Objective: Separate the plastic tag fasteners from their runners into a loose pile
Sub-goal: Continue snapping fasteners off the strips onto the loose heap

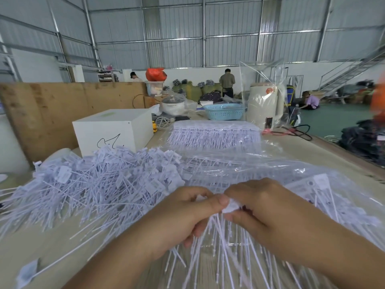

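Note:
Both hands meet at the lower middle of the head view, over a bunch of white tag fasteners (218,253) whose thin tails fan down toward me. My left hand (183,217) grips the bunch from the left, thumb on the tag heads. My right hand (268,213) pinches the white heads (230,206) from the right. A big loose pile of separated fasteners (89,184) lies on the table to the left. Fasteners still on runners lie in clear plastic bags (239,170) behind my hands, and a neat stack of them (214,132) sits farther back.
A white box (116,130) stands behind the loose pile. A blue basket (224,111), a cream kettle in plastic wrap (264,103) and a white pot (173,104) sit at the table's far end. A wooden board (52,109) lines the left. People work in the hall beyond.

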`<state>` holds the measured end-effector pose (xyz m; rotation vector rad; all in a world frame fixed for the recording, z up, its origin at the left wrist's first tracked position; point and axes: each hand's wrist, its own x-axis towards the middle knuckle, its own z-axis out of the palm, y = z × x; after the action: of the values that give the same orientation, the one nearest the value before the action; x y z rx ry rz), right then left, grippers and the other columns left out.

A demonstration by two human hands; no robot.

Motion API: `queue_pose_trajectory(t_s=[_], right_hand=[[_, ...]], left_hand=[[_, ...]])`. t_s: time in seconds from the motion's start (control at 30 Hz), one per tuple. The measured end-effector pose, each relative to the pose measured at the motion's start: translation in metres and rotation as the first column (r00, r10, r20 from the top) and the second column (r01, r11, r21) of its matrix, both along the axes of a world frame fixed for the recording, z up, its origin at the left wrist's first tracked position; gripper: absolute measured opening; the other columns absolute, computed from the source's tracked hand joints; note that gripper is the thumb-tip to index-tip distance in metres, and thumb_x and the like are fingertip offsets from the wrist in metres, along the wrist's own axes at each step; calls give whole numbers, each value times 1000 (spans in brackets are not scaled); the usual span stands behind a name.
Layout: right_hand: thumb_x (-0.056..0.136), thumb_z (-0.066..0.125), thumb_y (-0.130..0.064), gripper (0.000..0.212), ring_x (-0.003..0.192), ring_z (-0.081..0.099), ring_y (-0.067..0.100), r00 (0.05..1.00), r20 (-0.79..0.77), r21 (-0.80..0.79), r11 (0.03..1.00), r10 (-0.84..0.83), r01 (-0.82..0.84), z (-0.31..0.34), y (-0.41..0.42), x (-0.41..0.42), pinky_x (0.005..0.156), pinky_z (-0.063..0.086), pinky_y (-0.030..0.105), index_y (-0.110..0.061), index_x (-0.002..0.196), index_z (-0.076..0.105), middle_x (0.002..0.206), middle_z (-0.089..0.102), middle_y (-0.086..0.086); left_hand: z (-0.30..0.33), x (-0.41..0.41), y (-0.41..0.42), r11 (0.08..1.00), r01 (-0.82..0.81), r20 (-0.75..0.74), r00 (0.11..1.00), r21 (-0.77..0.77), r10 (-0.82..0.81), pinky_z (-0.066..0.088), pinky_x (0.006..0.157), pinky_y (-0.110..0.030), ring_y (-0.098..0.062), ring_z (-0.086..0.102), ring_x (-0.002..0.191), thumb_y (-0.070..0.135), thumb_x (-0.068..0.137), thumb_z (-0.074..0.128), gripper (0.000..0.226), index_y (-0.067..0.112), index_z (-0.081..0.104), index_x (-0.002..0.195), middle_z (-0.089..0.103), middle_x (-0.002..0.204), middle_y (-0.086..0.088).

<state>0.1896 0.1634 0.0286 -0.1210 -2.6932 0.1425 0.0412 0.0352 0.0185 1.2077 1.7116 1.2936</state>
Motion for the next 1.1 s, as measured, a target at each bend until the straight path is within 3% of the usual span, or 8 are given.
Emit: queue_pose_trajectory(t_s=[0.1,0.27,0.5,0.67,0.8,0.93,1.0,1.1], right_hand=[[94,55,-46,17,63,47,3,1000,-5,-32,999,26,-27,0,-1,-1,62,29,15,-35,83,47,63,44,-18],[90,52,-53,23,62,53,8,996,24,-270,959,89,-79,5,6,4,58,42,23,-30,90,58,74,57,-10],[92,55,-45,23,54,49,6,998,-14,-305,950,58,-59,1,4,1,51,37,19,-23,87,61,67,55,-18],[91,62,-41,20,48,47,7,997,-75,-338,940,20,-44,-2,0,0,48,34,18,-24,81,62,55,52,-16],[89,68,-37,16,47,45,6,970,-233,-345,938,-64,-21,-5,-6,-4,47,31,15,-25,77,67,51,49,-16],[87,62,-41,25,48,43,7,918,-369,-286,958,-141,32,-10,-17,-12,48,26,16,-21,73,65,49,40,-12],[88,60,-39,25,46,40,8,882,-445,-297,955,-152,15,-12,-22,-16,49,25,16,-20,72,63,48,37,-11],[94,60,-42,33,41,38,7,816,-534,-406,914,-223,-16,-10,-14,-14,43,26,14,-18,71,58,48,43,-9]], left_hand=[[-2,1,2,1000,25,-29,999,11,-25,36,46,-18,-13,43,38,60,75,59,34,29,71,83,51,45,5],[1,0,1,999,25,-99,995,31,-22,35,46,-18,-11,43,39,69,80,60,44,26,70,85,50,43,6],[5,1,-2,999,28,-137,990,32,-23,32,50,-24,-12,39,41,67,74,58,37,32,69,79,47,43,7],[2,2,0,997,6,-107,994,79,2,30,47,-24,-12,37,39,60,73,59,35,26,67,73,45,43,7],[-1,8,4,985,-75,91,994,157,62,29,41,-20,-9,32,38,54,68,64,30,24,64,63,41,43,5],[1,14,6,958,-169,246,963,232,111,30,39,-21,-8,31,37,53,65,67,30,23,64,61,38,50,0],[2,19,7,939,-227,391,913,258,114,29,36,-21,-8,29,36,48,68,68,26,24,64,60,37,57,-6],[5,13,5,922,-321,575,805,215,147,27,34,-20,-8,23,35,43,75,66,30,23,61,54,33,48,2]])
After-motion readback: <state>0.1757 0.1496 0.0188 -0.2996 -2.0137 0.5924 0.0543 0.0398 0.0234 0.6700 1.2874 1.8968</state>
